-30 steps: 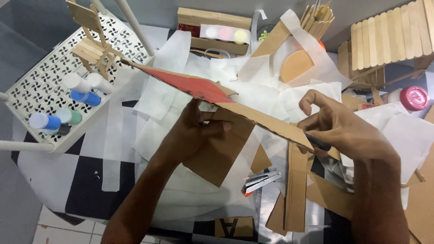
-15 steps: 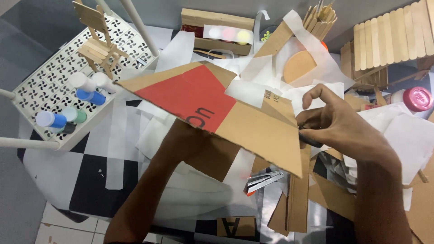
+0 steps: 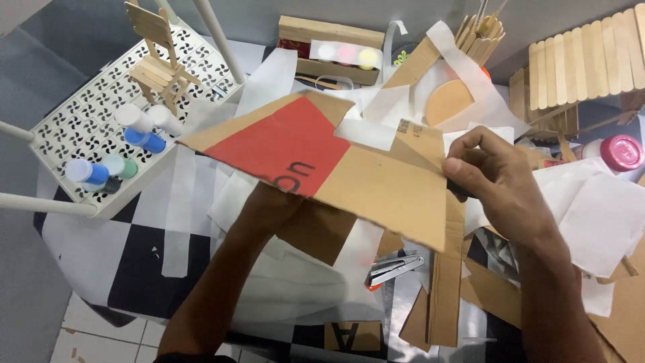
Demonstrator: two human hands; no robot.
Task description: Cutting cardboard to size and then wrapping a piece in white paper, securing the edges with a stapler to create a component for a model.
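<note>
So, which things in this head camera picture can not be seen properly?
- Left hand: fingers hidden under the brown cardboard sheet with a red patch.
- Right hand: fingertips hidden behind the sheet's edge.
- Silver stapler: partly covered by white paper scraps.
- Flat wooden stick panel: cut off by the frame's edge.

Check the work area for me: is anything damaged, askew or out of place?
The cardboard sheet held up by the right hand and left hand has a ragged lower edge and a white paper strip stuck on crookedly. On the white tray, several paint bottles lie tipped on their sides. Paper scraps cover the table.
</note>
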